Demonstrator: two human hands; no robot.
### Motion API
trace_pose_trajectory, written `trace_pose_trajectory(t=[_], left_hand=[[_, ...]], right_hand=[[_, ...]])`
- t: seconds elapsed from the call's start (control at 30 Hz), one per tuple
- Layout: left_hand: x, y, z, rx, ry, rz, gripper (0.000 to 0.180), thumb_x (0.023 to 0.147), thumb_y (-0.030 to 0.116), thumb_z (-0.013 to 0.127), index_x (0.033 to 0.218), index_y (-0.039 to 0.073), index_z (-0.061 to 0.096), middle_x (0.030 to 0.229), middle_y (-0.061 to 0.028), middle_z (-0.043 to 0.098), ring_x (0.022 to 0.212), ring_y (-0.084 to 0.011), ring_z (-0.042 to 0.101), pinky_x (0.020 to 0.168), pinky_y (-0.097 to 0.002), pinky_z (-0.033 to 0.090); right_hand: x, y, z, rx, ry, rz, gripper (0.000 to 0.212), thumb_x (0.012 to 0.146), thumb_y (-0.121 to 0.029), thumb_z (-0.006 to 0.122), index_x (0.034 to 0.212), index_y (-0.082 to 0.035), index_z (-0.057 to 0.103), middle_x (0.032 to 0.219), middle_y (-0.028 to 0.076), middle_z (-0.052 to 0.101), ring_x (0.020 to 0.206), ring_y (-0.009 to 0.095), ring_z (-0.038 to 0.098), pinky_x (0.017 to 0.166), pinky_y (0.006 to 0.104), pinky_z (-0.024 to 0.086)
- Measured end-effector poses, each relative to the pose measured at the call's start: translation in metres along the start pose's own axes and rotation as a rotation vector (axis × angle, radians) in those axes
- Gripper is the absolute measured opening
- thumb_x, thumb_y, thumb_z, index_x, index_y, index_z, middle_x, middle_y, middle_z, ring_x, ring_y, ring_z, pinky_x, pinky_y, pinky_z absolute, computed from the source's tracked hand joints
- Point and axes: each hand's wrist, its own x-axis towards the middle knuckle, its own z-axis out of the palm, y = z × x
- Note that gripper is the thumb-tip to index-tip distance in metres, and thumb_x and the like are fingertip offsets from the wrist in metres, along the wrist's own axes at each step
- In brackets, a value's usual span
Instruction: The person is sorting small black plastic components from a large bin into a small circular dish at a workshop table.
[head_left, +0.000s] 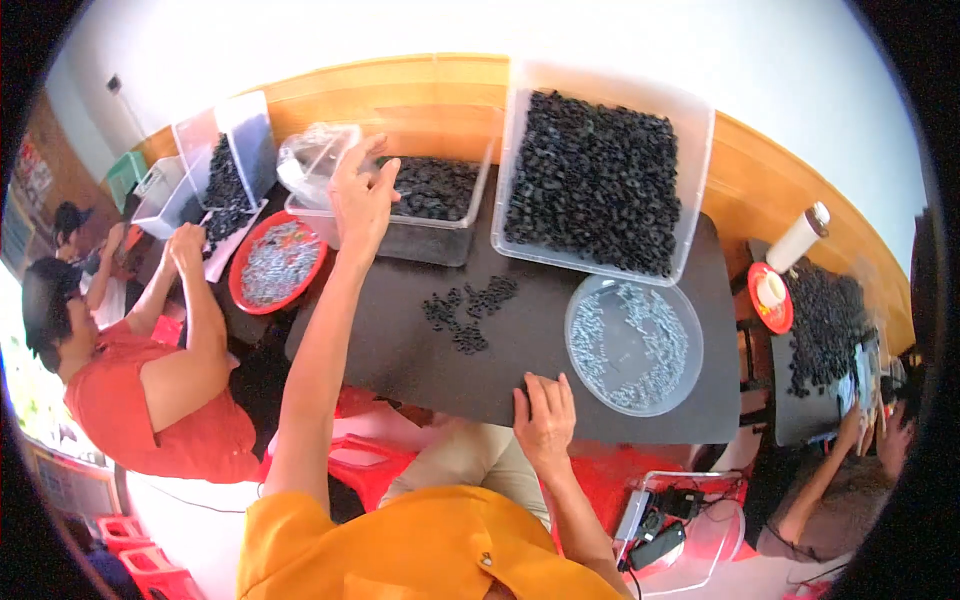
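My left hand (pixel 362 200) is raised at the near side of a clear plastic bin (pixel 430 240) of small black parts. Its thumb and fingers are apart, and nothing shows between them. At the table's front edge rests my right hand (pixel 546 415), fingers stretched over the dark tabletop (pixel 400 345) and holding nothing. Between the two hands lies a loose pile of small black parts (pixel 470 312). A round clear tray (pixel 694 350) of small pale bluish pieces sits to the right of my right hand.
A large clear bin (pixel 697 185) full of black parts stands tilted at the back. Leftward are a crumpled plastic bag (pixel 310 155) and a red bowl (pixel 236 275) of pale pieces. People work at both sides. A box of cables and devices (pixel 735 545) stands below right.
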Motion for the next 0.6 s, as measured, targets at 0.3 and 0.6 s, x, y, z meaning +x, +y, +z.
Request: trace_pose_trajectory(t=[0.3, 0.6], left_hand=[[-0.045, -0.002, 0.127, 0.214, -0.653, 0.270, 0.016, 0.077, 0.008, 0.065, 0.093, 0.004, 0.067, 0.082, -0.0116, 0.067, 0.062, -0.0184, 0.063, 0.057, -0.0292, 0.051], [-0.083, -0.026, 0.213, 0.390, -0.620, 0.591, 0.009, 0.069, -0.004, 0.056, 0.077, 0.000, 0.054, 0.090, -0.0134, 0.045, 0.087, -0.0306, 0.055, 0.065, -0.0394, 0.052]], right_hand=[[-0.002, 0.003, 0.005, -0.045, 0.011, -0.016, 0.019, 0.072, -0.004, 0.068, 0.090, -0.003, 0.061, 0.089, 0.009, 0.059, 0.084, 0.028, 0.058, 0.090, 0.0444, 0.046], [-0.007, 0.002, 0.006, -0.101, -0.009, -0.054, 0.017, 0.074, -0.007, 0.066, 0.090, -0.002, 0.061, 0.090, 0.010, 0.059, 0.085, 0.028, 0.058, 0.085, 0.0408, 0.049]])
